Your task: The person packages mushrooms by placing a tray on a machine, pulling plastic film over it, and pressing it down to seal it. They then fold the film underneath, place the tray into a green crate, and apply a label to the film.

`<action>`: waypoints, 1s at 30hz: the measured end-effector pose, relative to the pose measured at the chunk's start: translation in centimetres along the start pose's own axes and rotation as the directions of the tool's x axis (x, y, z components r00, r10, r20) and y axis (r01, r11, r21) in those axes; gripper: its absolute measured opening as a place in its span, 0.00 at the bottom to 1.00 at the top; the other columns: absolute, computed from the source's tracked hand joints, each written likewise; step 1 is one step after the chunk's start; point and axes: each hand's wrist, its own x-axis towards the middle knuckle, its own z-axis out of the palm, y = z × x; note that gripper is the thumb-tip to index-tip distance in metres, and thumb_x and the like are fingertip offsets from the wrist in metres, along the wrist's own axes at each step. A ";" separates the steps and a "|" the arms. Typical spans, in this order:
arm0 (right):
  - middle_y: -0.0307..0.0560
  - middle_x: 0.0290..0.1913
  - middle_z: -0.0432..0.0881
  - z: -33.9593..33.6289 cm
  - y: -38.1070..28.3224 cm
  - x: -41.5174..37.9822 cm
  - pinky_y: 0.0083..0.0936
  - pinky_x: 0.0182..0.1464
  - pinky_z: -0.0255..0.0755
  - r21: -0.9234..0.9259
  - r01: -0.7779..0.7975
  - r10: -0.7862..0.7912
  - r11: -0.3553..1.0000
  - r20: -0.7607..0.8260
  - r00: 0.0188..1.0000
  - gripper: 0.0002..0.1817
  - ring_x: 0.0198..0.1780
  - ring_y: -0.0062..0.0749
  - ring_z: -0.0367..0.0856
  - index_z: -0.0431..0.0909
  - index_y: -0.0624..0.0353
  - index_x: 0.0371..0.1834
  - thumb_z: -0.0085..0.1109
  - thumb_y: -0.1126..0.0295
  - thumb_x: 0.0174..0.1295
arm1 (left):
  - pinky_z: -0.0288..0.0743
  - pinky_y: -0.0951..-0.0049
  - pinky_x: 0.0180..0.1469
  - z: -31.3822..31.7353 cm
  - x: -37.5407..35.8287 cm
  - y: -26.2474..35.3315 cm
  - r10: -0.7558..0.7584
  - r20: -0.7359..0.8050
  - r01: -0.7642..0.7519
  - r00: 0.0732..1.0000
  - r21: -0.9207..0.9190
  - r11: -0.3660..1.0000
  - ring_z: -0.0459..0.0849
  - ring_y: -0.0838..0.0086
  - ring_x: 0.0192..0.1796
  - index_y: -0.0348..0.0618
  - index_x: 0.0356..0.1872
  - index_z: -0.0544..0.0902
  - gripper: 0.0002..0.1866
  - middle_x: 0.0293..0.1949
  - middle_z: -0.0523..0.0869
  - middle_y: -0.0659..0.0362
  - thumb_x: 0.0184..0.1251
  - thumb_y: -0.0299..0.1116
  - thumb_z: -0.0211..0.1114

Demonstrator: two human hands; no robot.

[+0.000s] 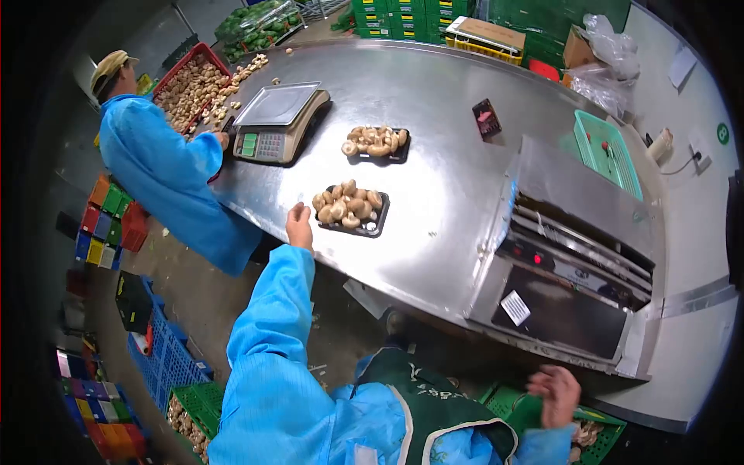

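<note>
My left hand (300, 227) reaches over the table edge, fingers stretched out, right at the left side of a black tray (373, 227) heaped with brown mushrooms (347, 204). Behind it stands a second black tray (400, 155), also piled with mushrooms (377, 141). Down at the lower right, my right hand (556, 394) is slightly blurred, its fingers apart and loosely bent, with nothing visible in them. It overlaps a green crate (608, 434) that holds more mushrooms (587, 434).
A weighing scale (280, 124) stands on the steel table (426, 209). To the right is a wrapping machine (573, 256) with a red light. A small dark punnet (487, 120) and a mint basket (604, 155) lie farther back. A co-worker (155, 163) stands by a red mushroom crate (203, 50).
</note>
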 end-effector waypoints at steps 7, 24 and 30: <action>0.55 0.52 0.75 29.6 4.4 20.3 0.25 0.49 0.71 -0.121 -0.192 0.226 0.974 0.579 0.783 0.30 0.49 0.31 0.76 0.61 0.70 0.62 0.57 0.65 0.61 | 0.61 0.65 0.53 1.5 10.6 -3.2 -0.612 0.208 0.580 0.763 0.199 0.790 0.71 0.69 0.54 0.48 0.58 0.71 0.26 0.52 0.77 0.60 0.65 0.54 0.53; 0.53 0.56 0.72 28.2 -10.0 26.3 0.28 0.47 0.72 -0.136 0.012 0.032 0.991 0.318 0.947 0.32 0.49 0.30 0.75 0.60 0.67 0.63 0.60 0.67 0.58 | 0.64 0.62 0.58 13.9 3.3 17.6 -0.371 0.817 0.685 0.442 -0.040 0.727 0.71 0.72 0.53 0.44 0.51 0.74 0.20 0.49 0.75 0.62 0.69 0.48 0.53; 0.43 0.49 0.75 10.2 -17.0 29.5 0.20 0.39 0.69 -0.119 0.059 -0.035 0.991 0.195 0.980 0.29 0.39 0.22 0.76 0.62 0.63 0.64 0.54 0.60 0.62 | 0.59 0.62 0.63 31.1 -5.9 22.4 -0.267 0.925 0.675 0.271 0.016 0.738 0.64 0.66 0.62 0.37 0.59 0.67 0.27 0.59 0.69 0.56 0.68 0.47 0.55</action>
